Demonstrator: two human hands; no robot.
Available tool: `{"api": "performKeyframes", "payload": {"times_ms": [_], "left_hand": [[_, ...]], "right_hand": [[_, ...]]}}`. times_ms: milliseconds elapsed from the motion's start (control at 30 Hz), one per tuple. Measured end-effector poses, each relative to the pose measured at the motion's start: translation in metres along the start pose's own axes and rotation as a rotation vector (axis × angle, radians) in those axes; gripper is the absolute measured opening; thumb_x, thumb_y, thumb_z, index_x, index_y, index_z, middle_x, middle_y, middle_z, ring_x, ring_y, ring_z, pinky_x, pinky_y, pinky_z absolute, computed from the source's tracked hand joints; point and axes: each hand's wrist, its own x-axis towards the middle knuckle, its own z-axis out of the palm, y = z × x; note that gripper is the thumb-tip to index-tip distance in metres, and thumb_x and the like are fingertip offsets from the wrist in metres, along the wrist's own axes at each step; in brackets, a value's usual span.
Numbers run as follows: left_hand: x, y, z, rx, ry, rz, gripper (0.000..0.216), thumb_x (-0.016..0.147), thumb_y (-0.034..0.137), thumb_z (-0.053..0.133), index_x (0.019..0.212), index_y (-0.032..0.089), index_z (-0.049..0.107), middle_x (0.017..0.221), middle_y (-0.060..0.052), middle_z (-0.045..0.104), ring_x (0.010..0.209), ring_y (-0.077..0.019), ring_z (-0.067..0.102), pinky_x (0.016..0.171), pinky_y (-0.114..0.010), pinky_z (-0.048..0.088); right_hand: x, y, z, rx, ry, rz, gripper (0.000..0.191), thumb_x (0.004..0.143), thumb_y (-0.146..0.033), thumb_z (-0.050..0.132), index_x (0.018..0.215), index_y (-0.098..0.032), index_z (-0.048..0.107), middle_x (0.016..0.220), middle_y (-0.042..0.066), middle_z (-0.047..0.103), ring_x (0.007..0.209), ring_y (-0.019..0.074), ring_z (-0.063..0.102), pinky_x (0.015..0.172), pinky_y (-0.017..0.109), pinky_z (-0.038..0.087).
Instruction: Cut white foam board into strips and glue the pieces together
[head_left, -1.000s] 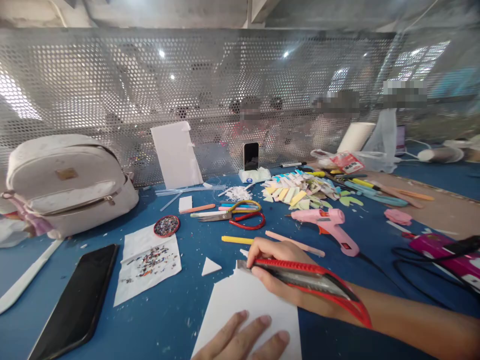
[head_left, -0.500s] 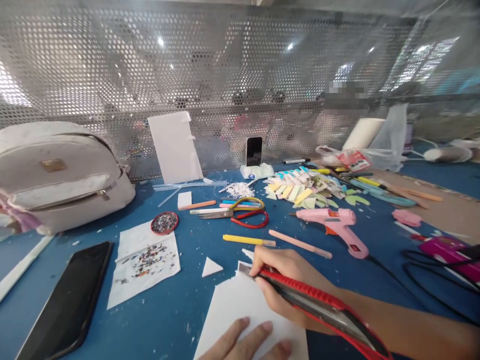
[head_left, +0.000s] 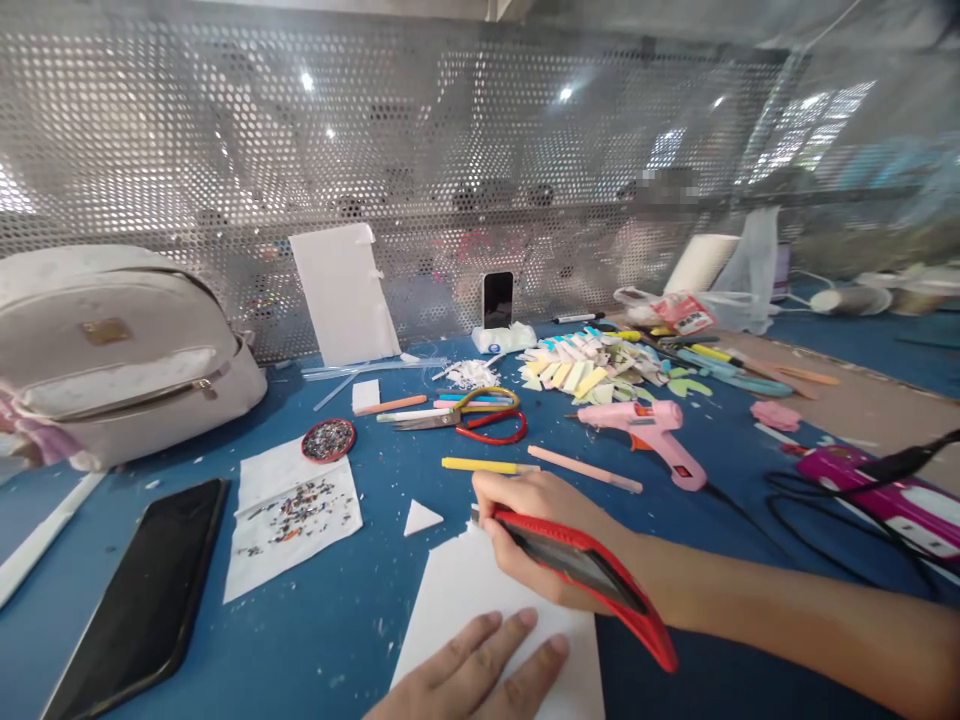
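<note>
A white foam board (head_left: 442, 600) lies at the front of the blue table, its far edge ragged. My left hand (head_left: 480, 675) rests flat on it with the fingers spread. Gripped in my right hand (head_left: 544, 515) is a red utility knife (head_left: 592, 560), its blade tip at the board's far edge and partly hidden by my fingers. Just left of the blade lies a small white triangular piece (head_left: 422, 517). A yellow marker (head_left: 480, 465) and a peach marker (head_left: 585, 469) lie beyond my right hand.
Scissors (head_left: 465, 415), a pink glue gun (head_left: 645, 425) and a pile of coloured strips (head_left: 592, 370) lie farther back. At left are a phone (head_left: 142, 590), a paper sheet with beads (head_left: 255, 570) and a backpack (head_left: 127, 350). Black cables and a purple power strip (head_left: 877, 500) sit at right.
My right hand has shifted slightly left and its knife has turned, the handle end now nearer the board. My left hand stays on the board. The view has turned a little right.
</note>
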Motion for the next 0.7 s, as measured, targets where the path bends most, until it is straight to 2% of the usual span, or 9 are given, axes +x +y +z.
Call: {"api": "performKeyframes", "payload": {"times_ms": [133,233,333,433,600,700], "left_hand": [[0.0,0.01,0.008,0.062,0.108,-0.056,0.044,0.099,0.034,0.052,0.14,0.018,0.05,0.148,-0.005,0.049,0.133,-0.0205,0.05,0.11,-0.029,0.041],[0.001,0.01,0.004,0.074,0.109,-0.001,0.045,0.098,0.033,0.056,0.142,0.025,0.049,0.146,-0.008,0.052,0.131,-0.0255,0.051,0.108,-0.035,0.044],[0.003,0.006,-0.006,0.092,0.092,0.049,0.045,0.1,0.031,0.051,0.144,0.026,0.045,0.141,-0.01,0.058,0.126,-0.0275,0.057,0.102,-0.036,0.05],[0.002,0.007,-0.006,0.098,0.103,0.056,0.043,0.101,0.033,0.049,0.144,0.025,0.046,0.14,-0.012,0.058,0.125,-0.0284,0.058,0.1,-0.036,0.052],[0.0,0.011,0.004,0.091,0.139,-0.018,0.042,0.101,0.034,0.048,0.142,0.028,0.046,0.141,-0.012,0.058,0.125,-0.03,0.059,0.099,-0.039,0.053],[0.002,0.009,-0.003,0.081,0.097,0.034,0.039,0.102,0.032,0.045,0.14,0.026,0.049,0.138,-0.013,0.06,0.122,-0.0297,0.061,0.097,-0.038,0.054]], "right_hand": [[0.003,0.004,-0.002,0.112,-0.039,0.0,0.013,0.089,-0.018,0.042,0.076,-0.021,0.043,0.065,-0.004,0.051,0.053,0.0112,0.043,0.05,0.025,0.028],[0.003,0.008,-0.001,0.189,-0.057,0.007,0.009,0.088,-0.016,0.044,0.08,-0.02,0.046,0.067,-0.005,0.051,0.054,0.0103,0.043,0.049,0.023,0.027],[-0.002,0.007,0.002,0.13,-0.011,-0.026,0.009,0.086,-0.013,0.046,0.08,-0.02,0.045,0.066,-0.006,0.049,0.054,0.0097,0.04,0.05,0.023,0.026],[-0.008,0.0,0.005,0.057,0.049,-0.055,0.015,0.086,-0.014,0.045,0.074,-0.02,0.039,0.065,-0.005,0.047,0.053,0.0097,0.039,0.052,0.024,0.026],[-0.015,-0.005,0.01,0.046,0.061,-0.01,0.018,0.088,-0.019,0.043,0.073,-0.021,0.035,0.064,-0.003,0.05,0.054,0.0109,0.044,0.055,0.024,0.031],[-0.015,-0.005,0.013,0.064,0.055,0.021,0.017,0.089,-0.022,0.045,0.074,-0.021,0.035,0.064,-0.003,0.052,0.054,0.0109,0.046,0.055,0.024,0.033]]}}
